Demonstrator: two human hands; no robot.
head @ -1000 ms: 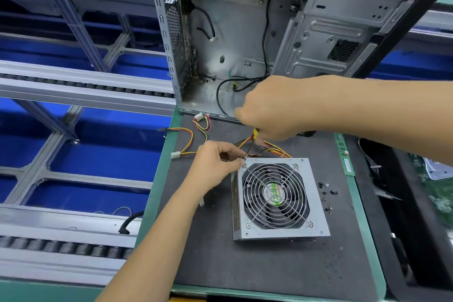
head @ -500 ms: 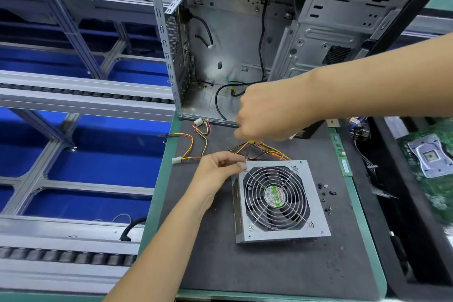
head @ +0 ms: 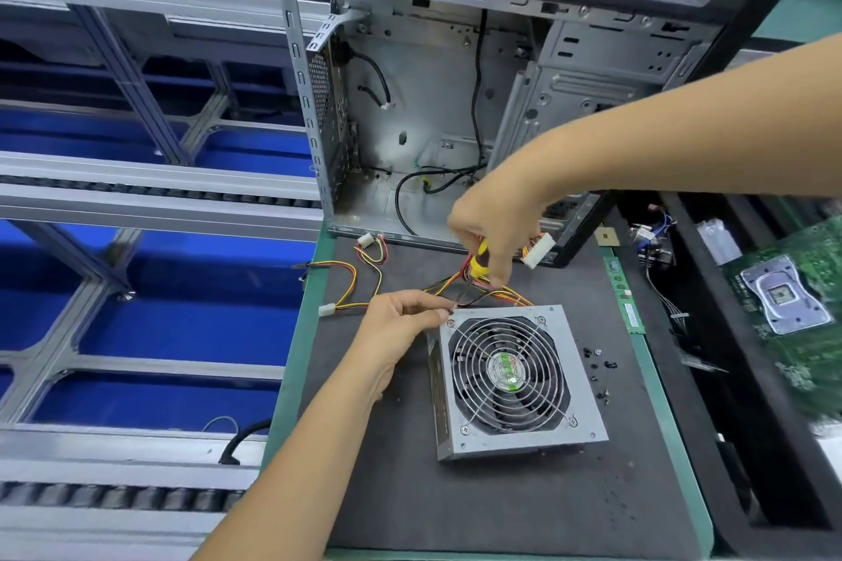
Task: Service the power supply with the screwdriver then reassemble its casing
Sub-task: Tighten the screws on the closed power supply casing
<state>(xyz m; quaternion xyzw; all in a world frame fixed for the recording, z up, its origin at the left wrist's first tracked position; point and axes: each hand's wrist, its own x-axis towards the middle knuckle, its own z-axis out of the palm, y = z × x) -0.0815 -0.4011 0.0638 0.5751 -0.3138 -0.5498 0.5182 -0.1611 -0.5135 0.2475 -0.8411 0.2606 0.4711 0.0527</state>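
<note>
**Screwdriver set at the far-left corner of the power supply lid**

The power supply lies fan-side up on the dark mat, in front of the open computer case. The right hand has its fingers curled round the yellow-and-black handle of the screwdriver, whose shaft slants down and to the left, the tip sitting at the unit's far-left corner. The left hand reaches in from the left, thumb and forefinger pinched together right at that tip; whether they hold a screw or only steady the blade is too small to tell.

The step in hand appears to be work on a corner casing screw. With the lid seated on the box and loose screws lying on the mat just to its right, this looks more like refastening than opening, though that is a judgement. The next move calls for keeping the tip seated square in the screw head while the right hand twists, and for the left fingers to let go once the thread bites.

The bundle of coloured wires leaves the unit at its far edge, directly under the screwdriver handle and touching neither hand plainly; it crowds the working corner and could snag the shaft. A white connector lies behind the right hand. A green memory stick rests along the mat's right edge, and a motherboard sits well apart to the right. A roller conveyor runs along the left.
</note>
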